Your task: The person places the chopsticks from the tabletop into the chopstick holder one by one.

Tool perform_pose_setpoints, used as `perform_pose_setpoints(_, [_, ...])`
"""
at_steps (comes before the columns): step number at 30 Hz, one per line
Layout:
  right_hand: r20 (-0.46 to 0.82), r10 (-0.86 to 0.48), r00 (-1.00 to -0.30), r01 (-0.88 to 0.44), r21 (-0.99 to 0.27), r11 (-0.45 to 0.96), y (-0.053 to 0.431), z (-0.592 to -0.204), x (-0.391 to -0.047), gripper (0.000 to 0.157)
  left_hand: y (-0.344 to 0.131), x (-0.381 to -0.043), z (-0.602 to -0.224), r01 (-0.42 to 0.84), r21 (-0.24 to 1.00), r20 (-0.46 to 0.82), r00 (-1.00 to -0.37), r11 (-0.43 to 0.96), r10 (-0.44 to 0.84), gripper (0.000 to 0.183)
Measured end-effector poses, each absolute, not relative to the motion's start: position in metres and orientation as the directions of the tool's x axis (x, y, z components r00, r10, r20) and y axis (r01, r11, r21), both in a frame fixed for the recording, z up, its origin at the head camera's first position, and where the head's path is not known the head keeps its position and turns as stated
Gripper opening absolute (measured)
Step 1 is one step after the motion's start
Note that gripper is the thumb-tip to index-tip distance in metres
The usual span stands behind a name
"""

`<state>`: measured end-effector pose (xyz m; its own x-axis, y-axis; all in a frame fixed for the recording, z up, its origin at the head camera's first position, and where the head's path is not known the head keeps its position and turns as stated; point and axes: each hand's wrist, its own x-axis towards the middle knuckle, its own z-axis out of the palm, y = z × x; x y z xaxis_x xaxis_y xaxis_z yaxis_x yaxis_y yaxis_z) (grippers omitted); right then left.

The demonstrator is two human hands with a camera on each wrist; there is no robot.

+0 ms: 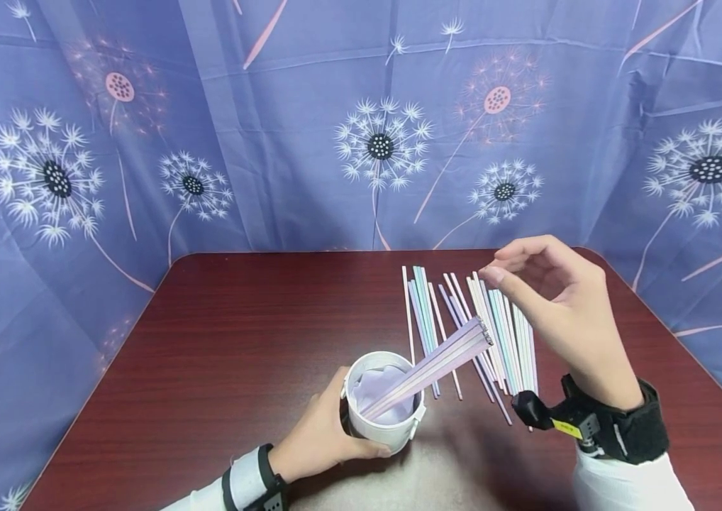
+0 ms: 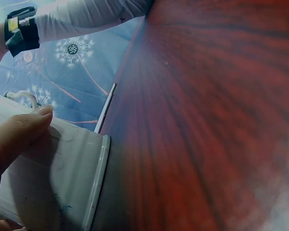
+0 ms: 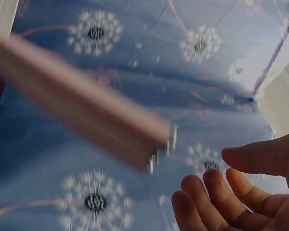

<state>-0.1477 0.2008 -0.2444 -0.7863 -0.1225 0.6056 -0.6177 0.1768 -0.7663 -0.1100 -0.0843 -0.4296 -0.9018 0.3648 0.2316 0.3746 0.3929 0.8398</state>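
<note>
My left hand (image 1: 321,431) grips a small white bucket (image 1: 381,430) round its side, thumb across the near wall; in the left wrist view the thumb (image 2: 19,134) lies along the bucket wall (image 2: 72,178). A bundle of thin lilac and pink sticks (image 1: 431,372) leans out of the bucket toward the upper right, over a pale lilac lining inside. My right hand (image 1: 555,301) is raised above the table just beyond the bundle's end, fingers loosely bent and holding nothing. The right wrist view shows the blurred bundle (image 3: 82,101) apart from the fingertips (image 3: 190,185).
Loose pastel sticks (image 1: 423,312) lie in a spread on the dark red table (image 1: 240,333), to the right of the bucket, with more sticks (image 1: 514,341) under the right hand. A blue dandelion-print cloth (image 1: 297,142) hangs behind the table and along its sides.
</note>
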Motion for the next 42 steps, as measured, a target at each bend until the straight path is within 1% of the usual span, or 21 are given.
perform_pose_setpoints(4, [0.578,-0.054,-0.814,-0.579,-0.800,0.159,0.216,-0.247,-0.161,0.026,-0.084,-0.110,-0.429,0.376,0.838,0.232,-0.901,0.396,0.366,0.097])
perform_pose_setpoints(6, [0.568,-0.013,-0.823,-0.559,-0.807,0.189,0.224,-0.250,-0.169,0.026,-0.084,-0.110,-0.429,0.368,0.842,0.225,-0.904,0.395,0.363,0.097])
perform_pose_setpoints(11, [0.557,0.099,-0.824,-0.457,-0.758,0.466,0.246,-0.259,-0.191,0.024,-0.084,-0.109,-0.428,0.352,0.849,0.212,-0.910,0.394,0.356,0.096])
perform_pose_setpoints(14, [0.585,0.152,-0.797,-0.367,-0.668,0.648,0.259,-0.266,-0.204,0.023,-0.084,-0.110,-0.428,0.366,0.840,0.224,-0.907,0.401,0.358,0.097])
perform_pose_setpoints(17, [0.613,0.149,-0.776,-0.294,-0.559,0.775,0.272,-0.276,-0.218,0.023,-0.084,-0.111,-0.428,0.374,0.836,0.233,-0.904,0.402,0.358,0.097])
perform_pose_setpoints(19, [0.591,0.128,-0.796,-0.239,-0.502,0.831,0.281,-0.284,-0.227,0.025,-0.084,-0.112,-0.428,0.377,0.838,0.236,-0.903,0.394,0.360,0.097])
perform_pose_setpoints(21, [0.522,0.116,-0.845,-0.174,-0.474,0.863,0.290,-0.294,-0.237,0.028,-0.085,-0.112,-0.428,0.383,0.843,0.244,-0.899,0.379,0.364,0.097])
perform_pose_setpoints(23, [0.409,0.115,-0.905,-0.094,-0.456,0.885,0.299,-0.305,-0.245,0.032,-0.085,-0.111,-0.428,0.386,0.846,0.249,-0.896,0.368,0.369,0.097])
perform_pose_setpoints(25, [0.275,0.101,-0.956,-0.026,-0.424,0.905,0.308,-0.316,-0.253,0.034,-0.085,-0.111,-0.429,0.389,0.848,0.251,-0.893,0.360,0.374,0.097])
perform_pose_setpoints(27, [0.103,0.062,-0.993,0.015,-0.404,0.914,0.316,-0.327,-0.260,0.034,-0.084,-0.110,-0.430,0.386,0.851,0.247,-0.893,0.356,0.377,0.097])
perform_pose_setpoints(29, [-0.067,0.026,-0.997,0.050,-0.397,0.916,0.322,-0.336,-0.267,0.033,-0.083,-0.109,-0.431,0.384,0.850,0.244,-0.894,0.361,0.377,0.097])
perform_pose_setpoints(31, [-0.219,-0.009,-0.976,0.084,-0.413,0.907,0.326,-0.345,-0.275,0.031,-0.083,-0.109,-0.430,0.382,0.853,0.244,-0.893,0.354,0.377,0.097])
perform_pose_setpoints(32, [-0.274,-0.024,-0.961,0.097,-0.418,0.903,0.327,-0.349,-0.279,0.030,-0.083,-0.108,-0.430,0.383,0.855,0.247,-0.893,0.349,0.377,0.096])
perform_pose_setpoints(34, [-0.339,-0.037,-0.940,0.122,-0.435,0.892,0.329,-0.356,-0.286,0.028,-0.082,-0.108,-0.430,0.385,0.857,0.251,-0.892,0.342,0.375,0.097])
perform_pose_setpoints(36, [-0.372,-0.047,-0.927,0.143,-0.466,0.873,0.330,-0.363,-0.292,0.030,-0.082,-0.107,-0.430,0.387,0.858,0.254,-0.891,0.337,0.376,0.096])
perform_pose_setpoints(39, [-0.390,-0.050,-0.919,0.167,-0.503,0.848,0.333,-0.369,-0.299,0.036,-0.082,-0.108,-0.430,0.391,0.858,0.258,-0.889,0.334,0.379,0.096])
perform_pose_setpoints(42, [-0.406,-0.068,-0.911,0.186,-0.555,0.811,0.337,-0.374,-0.306,0.035,-0.083,-0.109,-0.430,0.389,0.854,0.253,-0.892,0.347,0.375,0.095])
